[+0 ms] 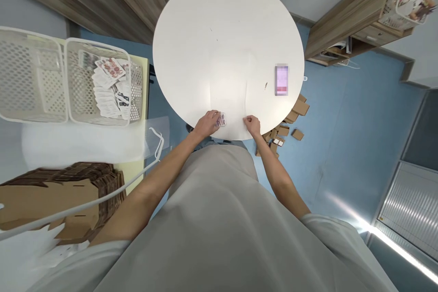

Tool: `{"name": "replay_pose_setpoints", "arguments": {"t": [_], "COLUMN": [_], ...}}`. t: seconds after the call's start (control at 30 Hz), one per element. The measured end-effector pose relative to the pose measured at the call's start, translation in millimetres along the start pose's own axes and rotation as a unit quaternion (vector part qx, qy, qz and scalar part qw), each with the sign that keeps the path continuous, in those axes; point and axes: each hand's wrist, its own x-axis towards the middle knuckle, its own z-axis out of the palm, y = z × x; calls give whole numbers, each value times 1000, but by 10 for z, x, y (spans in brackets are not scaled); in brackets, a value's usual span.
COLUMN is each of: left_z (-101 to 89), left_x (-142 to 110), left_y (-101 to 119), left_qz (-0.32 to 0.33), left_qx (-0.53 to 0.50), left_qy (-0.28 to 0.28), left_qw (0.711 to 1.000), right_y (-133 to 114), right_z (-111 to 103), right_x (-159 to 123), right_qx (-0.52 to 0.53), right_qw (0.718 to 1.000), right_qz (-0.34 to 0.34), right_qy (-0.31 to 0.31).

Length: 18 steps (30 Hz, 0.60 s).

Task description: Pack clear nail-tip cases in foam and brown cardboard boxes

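Observation:
My left hand (207,124) is at the near edge of the round white table (226,13), its fingers closed over one side of a small, pale card-like packet (222,119) with dark purple and reddish shapes. What exactly the packet contains is too small to tell. To its right, my right hand (252,125) is pinched at the lower right corner of a barely visible clear plastic film (245,93). The film lies flat on the tabletop between and beyond both hands, showing only faint edges.
A pixelated phone-like object (281,80) lies at the table's right. On the left stand white perforated baskets (97,45), one holding printed cards (111,86), above stacked flat cardboard (51,200). Small cardboard boxes (297,134) litter the blue floor. A white cable (112,195) crosses the left side.

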Motion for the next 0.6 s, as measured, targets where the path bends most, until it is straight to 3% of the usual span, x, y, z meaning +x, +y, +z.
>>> {"name": "replay_pose_setpoints", "arguments": {"t": [0.13,0.43,0.6], "left_z": [108,144,133], "left_x": [81,212,314], "left_y": [164,284,288], "left_qz": [8,-17,-32], "left_qx": [17,47,52], "left_qy": [-23,-39,-32], "left_qw": [1000,998,998], "right_y": [49,-265,-186], "right_z": [-8,-157,-232], "right_x": [-23,546,473], "right_qx": [5,18,4], "right_qw": [1000,999,1000], "right_qz": [1,-25,-21], "right_qy": [-2,23,16]}}
